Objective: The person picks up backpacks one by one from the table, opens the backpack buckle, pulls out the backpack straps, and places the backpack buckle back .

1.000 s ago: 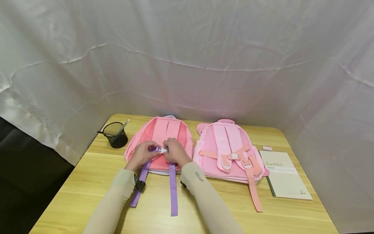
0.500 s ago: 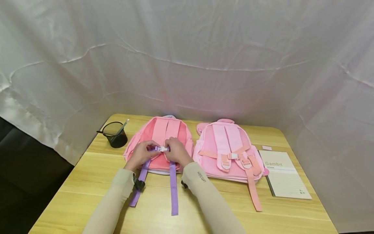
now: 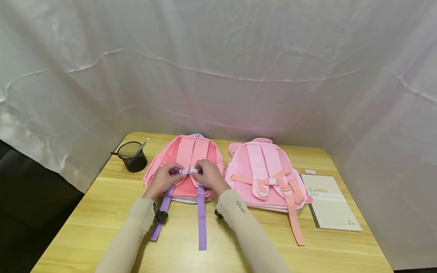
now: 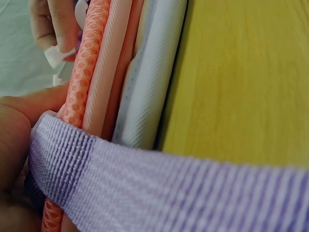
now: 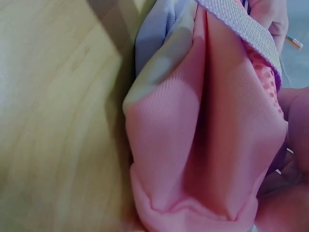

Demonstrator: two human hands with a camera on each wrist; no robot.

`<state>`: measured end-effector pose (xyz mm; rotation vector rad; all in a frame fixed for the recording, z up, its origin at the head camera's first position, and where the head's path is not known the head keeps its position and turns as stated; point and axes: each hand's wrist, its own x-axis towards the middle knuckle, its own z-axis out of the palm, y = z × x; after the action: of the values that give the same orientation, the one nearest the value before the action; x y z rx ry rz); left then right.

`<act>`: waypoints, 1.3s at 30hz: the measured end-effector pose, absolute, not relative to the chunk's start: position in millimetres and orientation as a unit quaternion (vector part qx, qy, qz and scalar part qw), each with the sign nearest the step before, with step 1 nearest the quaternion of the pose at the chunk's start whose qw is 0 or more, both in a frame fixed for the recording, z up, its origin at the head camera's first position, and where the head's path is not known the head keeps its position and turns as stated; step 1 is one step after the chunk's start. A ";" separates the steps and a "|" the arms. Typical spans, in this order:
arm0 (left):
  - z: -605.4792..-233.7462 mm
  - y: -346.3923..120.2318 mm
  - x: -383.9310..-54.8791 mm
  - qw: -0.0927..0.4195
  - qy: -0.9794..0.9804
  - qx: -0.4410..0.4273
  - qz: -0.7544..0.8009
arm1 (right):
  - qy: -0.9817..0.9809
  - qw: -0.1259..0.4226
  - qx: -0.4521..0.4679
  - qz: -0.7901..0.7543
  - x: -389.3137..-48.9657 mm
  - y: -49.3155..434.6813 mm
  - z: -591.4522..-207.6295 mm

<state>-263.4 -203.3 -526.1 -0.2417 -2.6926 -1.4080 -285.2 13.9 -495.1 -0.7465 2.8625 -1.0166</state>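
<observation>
A coral-pink backpack [image 3: 172,151] lies with its shoulder straps up in the head view. Over its middle, my left hand [image 3: 164,178] pinches the purple webbing by the pronged half [image 3: 185,171] of a white side-release buckle. Facing it, my right hand [image 3: 211,176] pinches the white socket half [image 4: 54,57]. A small gap parts the two halves in the left wrist view. Two purple strap ends [image 3: 202,223] hang down onto the table. Much of the right hand's grip is hidden behind pink fabric [image 5: 178,130] in the right wrist view.
Close on the right lies a lighter pink backpack [image 3: 244,167] with peach straps and a white buckle. Beyond it are a notebook [image 3: 332,210] and a small pink slip [image 3: 310,171]. A black mesh cup [image 3: 135,163] with a pencil stands left, on the wooden table [image 3: 99,212].
My right hand has shifted slightly right, holding the white socket half. The spacing between the two buckle halves has grown. The left hand has barely moved.
</observation>
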 end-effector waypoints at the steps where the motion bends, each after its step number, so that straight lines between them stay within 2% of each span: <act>1: -526.2 -203.3 -263.0 0.049 -0.881 -0.079 -0.464 | 0.913 0.004 -0.236 -0.333 -285.2 14.9 -495.7; 6: -525.6 -202.4 -261.7 0.055 -0.876 -0.074 -0.473 | 0.908 -0.016 -0.225 -0.353 -286.3 20.2 -502.0; 14: -524.9 -204.1 -260.3 0.055 -0.871 -0.071 -0.483 | 0.905 0.000 -0.193 -0.378 -288.2 28.0 -507.6; 23: -525.9 -203.9 -260.2 0.058 -0.869 -0.070 -0.487 | 0.918 -0.036 -0.235 -0.319 -292.6 26.8 -506.7; 33: -528.5 -205.7 -262.4 0.053 -0.847 -0.068 -0.524 | 0.916 -0.022 -0.289 -0.278 -295.6 6.6 -501.8; 39: -530.8 -209.6 -263.1 0.047 -0.843 -0.064 -0.532 | 0.928 -0.039 -0.298 -0.222 -289.7 -3.8 -501.5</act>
<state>-263.1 -209.6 -530.8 -0.1954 -2.5721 -1.6240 -289.7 -3.8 -501.5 -0.9593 2.9880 -0.7152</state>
